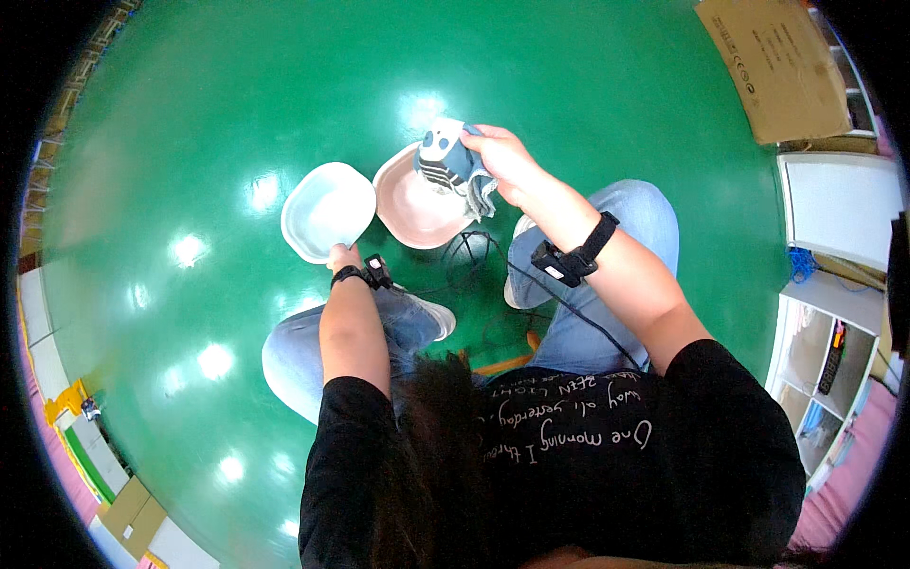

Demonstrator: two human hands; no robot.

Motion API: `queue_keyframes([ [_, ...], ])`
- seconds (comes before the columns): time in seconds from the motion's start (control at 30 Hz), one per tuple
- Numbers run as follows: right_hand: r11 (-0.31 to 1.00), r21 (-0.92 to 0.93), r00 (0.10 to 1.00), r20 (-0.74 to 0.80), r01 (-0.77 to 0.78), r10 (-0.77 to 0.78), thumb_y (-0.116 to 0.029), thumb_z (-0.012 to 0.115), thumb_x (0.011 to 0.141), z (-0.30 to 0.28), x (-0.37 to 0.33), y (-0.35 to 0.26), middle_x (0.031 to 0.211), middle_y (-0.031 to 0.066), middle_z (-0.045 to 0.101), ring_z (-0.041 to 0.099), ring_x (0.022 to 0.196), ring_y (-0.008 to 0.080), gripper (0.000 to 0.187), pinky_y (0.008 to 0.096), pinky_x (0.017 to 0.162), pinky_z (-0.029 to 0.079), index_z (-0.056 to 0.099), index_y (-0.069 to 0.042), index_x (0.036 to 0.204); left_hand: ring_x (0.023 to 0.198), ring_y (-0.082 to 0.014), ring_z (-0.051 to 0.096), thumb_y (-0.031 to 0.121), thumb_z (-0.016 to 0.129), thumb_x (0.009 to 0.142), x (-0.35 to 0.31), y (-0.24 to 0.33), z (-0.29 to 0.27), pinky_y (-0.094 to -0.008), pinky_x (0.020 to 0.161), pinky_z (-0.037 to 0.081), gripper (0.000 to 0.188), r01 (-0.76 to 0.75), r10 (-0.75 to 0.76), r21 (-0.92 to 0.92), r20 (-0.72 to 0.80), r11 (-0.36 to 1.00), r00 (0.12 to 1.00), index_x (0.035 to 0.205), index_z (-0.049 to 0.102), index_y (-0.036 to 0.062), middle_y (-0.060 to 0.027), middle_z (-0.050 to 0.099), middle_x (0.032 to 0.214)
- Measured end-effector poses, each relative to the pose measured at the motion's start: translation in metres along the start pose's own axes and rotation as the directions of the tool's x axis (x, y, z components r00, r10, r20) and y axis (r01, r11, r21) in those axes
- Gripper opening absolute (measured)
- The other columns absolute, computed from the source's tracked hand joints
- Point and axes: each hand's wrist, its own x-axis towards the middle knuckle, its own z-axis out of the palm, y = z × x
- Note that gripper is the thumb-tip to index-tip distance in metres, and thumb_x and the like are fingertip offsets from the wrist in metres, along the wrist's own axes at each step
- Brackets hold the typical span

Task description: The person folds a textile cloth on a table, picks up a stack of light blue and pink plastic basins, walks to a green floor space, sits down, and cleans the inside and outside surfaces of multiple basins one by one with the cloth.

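Note:
My left hand (344,256) is closed on the near rim of a pale, whitish-blue plastic basin (322,211). Just to its right stands a pinkish basin (403,211) with rounded corners. Above that basin's far right side, my right hand (500,159) pinches a bunched cloth (451,163) in white and grey-blue, with dark stripes and blue dots. The cloth hangs down in folds and hides part of the pink basin. Whether its lower end touches the basin, I cannot tell.
Black cables (569,308) run from my wrist devices across my lap. The floor (569,76) is shiny green. A cardboard box (777,71) stands at the far right, with a white shelf unit (791,332) nearer. More boxes (133,517) lie at the lower left.

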Motion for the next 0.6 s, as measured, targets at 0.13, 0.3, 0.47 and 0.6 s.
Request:
queue_keyframes([
  [0.13, 1.0, -0.011, 0.999, 0.028, -0.025, 0.026, -0.01, 0.052, 0.091, 0.009, 0.005, -0.003, 0.087, 0.0081, 0.065, 0.062, 0.076, 0.0161, 0.018, 0.03, 0.068, 0.049, 0.062, 0.002, 0.099, 0.097, -0.0348, 0.064, 0.029, 0.065, 0.083, 0.017, -0.015, -0.018, -0.0392, 0.081, 0.051, 0.032, 0.05, -0.045, 0.188, -0.032, 0.981, 0.998, 0.098, 0.068, 0.0008, -0.0198, 0.066, 0.102],
  [0.3, 1.0, -0.008, 1.0, -0.013, -0.02, 0.02, -0.012, 0.052, 0.092, -0.012, 0.011, -0.004, 0.088, 0.008, 0.065, 0.061, 0.076, 0.0158, 0.018, 0.0301, 0.069, 0.049, 0.061, 0.002, 0.099, 0.095, -0.0357, 0.064, 0.01, 0.06, 0.077, 0.016, 0.016, 0.008, -0.0417, 0.076, 0.05, 0.02, 0.106, -0.105, 0.026, -0.013, 0.994, 0.994, 0.092, 0.068, -0.0006, -0.0223, 0.066, 0.098],
  [0.47, 1.0, 0.0, 0.997, 0.076, 0.001, -0.001, -0.013, 0.052, 0.093, 0.012, -0.001, -0.004, 0.09, 0.0084, 0.065, 0.061, 0.076, 0.016, 0.019, 0.0303, 0.07, 0.049, 0.061, 0.001, 0.1, 0.086, -0.0407, 0.063, 0.003, 0.054, 0.077, 0.042, -0.023, 0.039, -0.045, 0.074, 0.05, 0.024, 0.225, -0.22, -0.454, 0.066, 0.862, 0.973, 0.097, 0.061, -0.0071, -0.0229, 0.065, 0.093],
  [0.6, 0.997, -0.046, 0.997, 0.037, -0.059, 0.061, -0.014, 0.052, 0.093, 0.008, 0.001, 0.002, 0.093, 0.0057, 0.065, 0.062, 0.081, 0.0139, 0.019, 0.0277, 0.073, 0.049, 0.061, -0.001, 0.104, 0.081, -0.0423, 0.063, 0.013, 0.05, 0.082, 0.005, 0.057, 0.077, -0.0493, 0.07, 0.051, 0.031, 0.255, -0.119, -0.383, 0.344, 0.888, 0.931, 0.104, 0.06, -0.0065, -0.0204, 0.065, 0.088],
])
